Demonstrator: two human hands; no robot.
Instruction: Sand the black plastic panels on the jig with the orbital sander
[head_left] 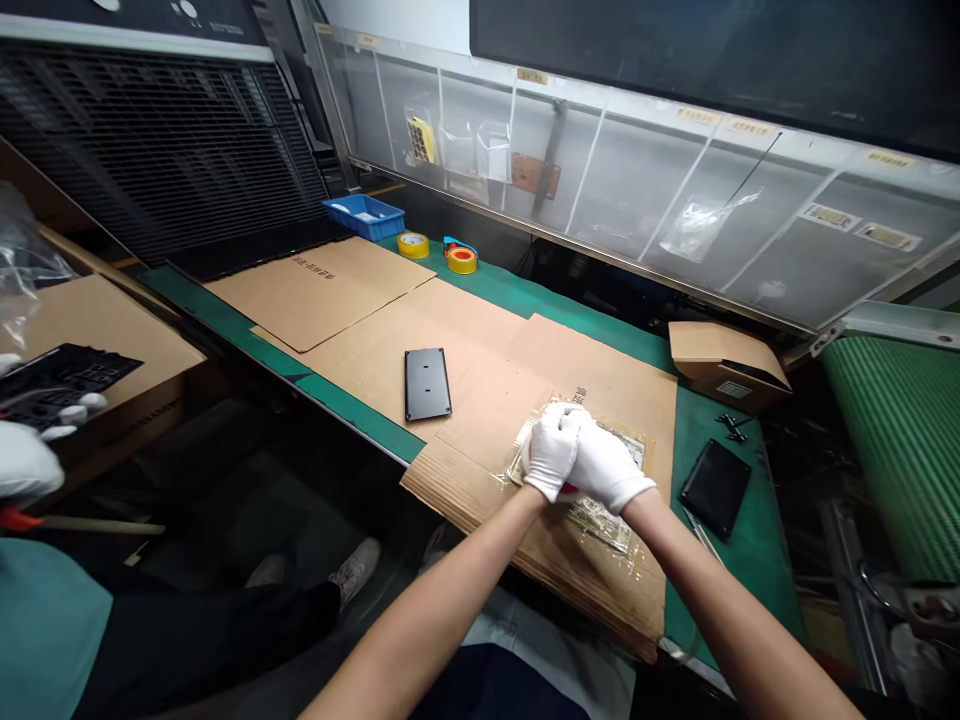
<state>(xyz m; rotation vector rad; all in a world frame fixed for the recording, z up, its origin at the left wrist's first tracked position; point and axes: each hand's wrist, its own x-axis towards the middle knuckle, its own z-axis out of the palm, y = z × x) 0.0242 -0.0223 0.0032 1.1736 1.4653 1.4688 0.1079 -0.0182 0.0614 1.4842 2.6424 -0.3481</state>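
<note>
The left hand (551,452) and right hand (609,466), in white gloves, are closed tightly together and seem to pinch the clear plastic bag (600,522) firmly, keeping it flat on the cardboard sheet (487,400).

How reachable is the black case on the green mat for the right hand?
Probably easily: the right hand sits near the black case, only the flat cardboard sheet's edge between, nothing raised.

The hands (577,455) wear white gloves (551,450) of soft matt cloth. Under them lies clear, glossy plastic film (600,525), a little wrinkled, on rough brown corrugated cardboard (600,385). The black panel (428,385) looks smooth and matt, and the green tabletop (716,425) seems matt rubber.
</note>
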